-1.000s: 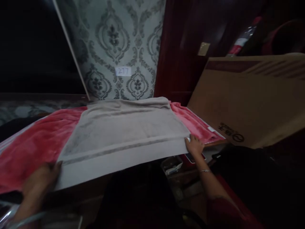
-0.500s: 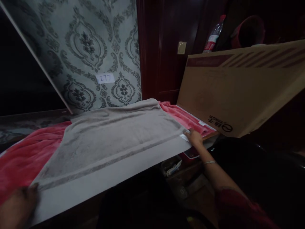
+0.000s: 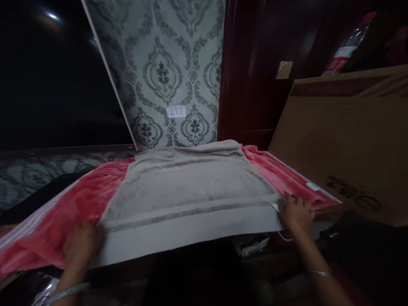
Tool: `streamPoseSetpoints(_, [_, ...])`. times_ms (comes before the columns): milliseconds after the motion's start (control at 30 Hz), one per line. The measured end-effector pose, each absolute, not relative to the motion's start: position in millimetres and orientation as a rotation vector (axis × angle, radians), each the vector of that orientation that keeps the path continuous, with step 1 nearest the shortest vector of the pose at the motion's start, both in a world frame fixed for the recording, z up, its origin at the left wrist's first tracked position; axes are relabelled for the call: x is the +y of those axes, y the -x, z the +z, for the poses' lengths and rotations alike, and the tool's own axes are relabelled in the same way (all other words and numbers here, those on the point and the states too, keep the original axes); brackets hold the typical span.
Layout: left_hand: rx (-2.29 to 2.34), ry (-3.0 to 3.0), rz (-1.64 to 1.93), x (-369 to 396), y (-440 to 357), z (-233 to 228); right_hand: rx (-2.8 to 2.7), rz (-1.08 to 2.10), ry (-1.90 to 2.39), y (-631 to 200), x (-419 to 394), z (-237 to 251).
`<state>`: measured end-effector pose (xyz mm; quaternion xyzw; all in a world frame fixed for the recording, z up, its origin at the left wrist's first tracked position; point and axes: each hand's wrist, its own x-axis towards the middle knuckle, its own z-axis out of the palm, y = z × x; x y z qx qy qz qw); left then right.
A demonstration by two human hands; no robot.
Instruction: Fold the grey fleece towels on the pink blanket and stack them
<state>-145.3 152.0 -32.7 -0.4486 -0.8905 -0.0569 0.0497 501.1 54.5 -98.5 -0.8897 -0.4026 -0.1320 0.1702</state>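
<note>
Nearest, at seven o'clock, a pale bangle is circling our left wrist, while a thin bracelet is circling our right toward five. Our hands are staying wide apart. At eight o'clock our left hand is meeting the near left corner of the grey cloth; blur is hiding whether its fingers are gripping. At four our right hand is closing on the near right corner, just beside a small white tag. The grey cloth is lying spread in the middle, toward six, its near pale band stretching between both hands. Pink cloth is showing on both sides, at eight and at four. Beyond, a cardboard box is standing at three, a dark screen at ten. Farther back, a label reading 277 is sticking to patterned wallpaper, toward eleven.
</note>
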Motion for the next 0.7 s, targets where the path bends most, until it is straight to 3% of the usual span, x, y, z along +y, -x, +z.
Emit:
streamPoseSetpoints(67, [-2.568,1.593,-0.145,157,119,-19,-1.336,-0.396,2.420,-482,75,-89])
streamPoseSetpoints(167, [-2.277,2.080,-0.175,180,55,-9,-1.755,-0.180,2.244,-427,117,-73])
streamPoseSetpoints(367, [-1.683,2.776,-0.045,229,-70,-27,-2.361,0.218,1.876,-324,180,-59])
streamPoseSetpoints(500, [-1.538,2.919,0.091,260,-80,-39,-2.517,0.316,1.748,-324,209,-66])
streamPoseSetpoints(700, [-1.560,2.850,0.011,328,-50,-48,-2.553,0.278,1.819,-343,280,-63])
